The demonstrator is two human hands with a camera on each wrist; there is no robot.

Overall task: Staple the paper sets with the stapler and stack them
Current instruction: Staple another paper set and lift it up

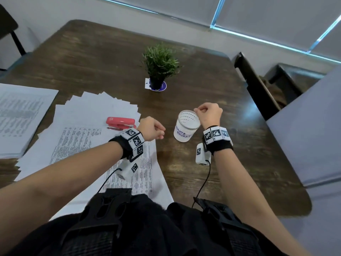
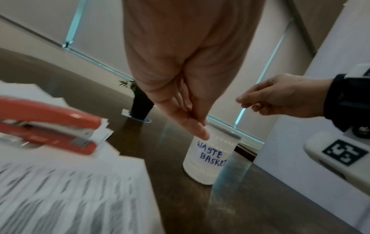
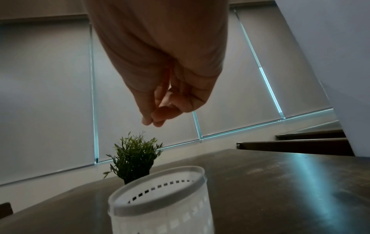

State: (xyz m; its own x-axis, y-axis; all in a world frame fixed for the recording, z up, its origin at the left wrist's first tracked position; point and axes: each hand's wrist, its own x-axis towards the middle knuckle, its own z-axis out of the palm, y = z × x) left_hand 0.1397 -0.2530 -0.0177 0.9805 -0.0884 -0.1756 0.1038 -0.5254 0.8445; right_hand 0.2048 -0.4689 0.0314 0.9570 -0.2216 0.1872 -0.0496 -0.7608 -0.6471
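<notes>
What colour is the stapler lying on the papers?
Red, or coral-red, stapler; the head view shows it best.

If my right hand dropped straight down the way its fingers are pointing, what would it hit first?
Most likely the white waste basket. The right hand hovers by its far rim with pinched fingers pointing down, so it would meet the rim or opening, though depth is unclear.

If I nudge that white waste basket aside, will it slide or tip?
The waste basket looks like thin perforated plastic, so probably light. It is taller than wide, so a push near the rim may tip it. The table looks smooth, so a low push should slide it.
</notes>
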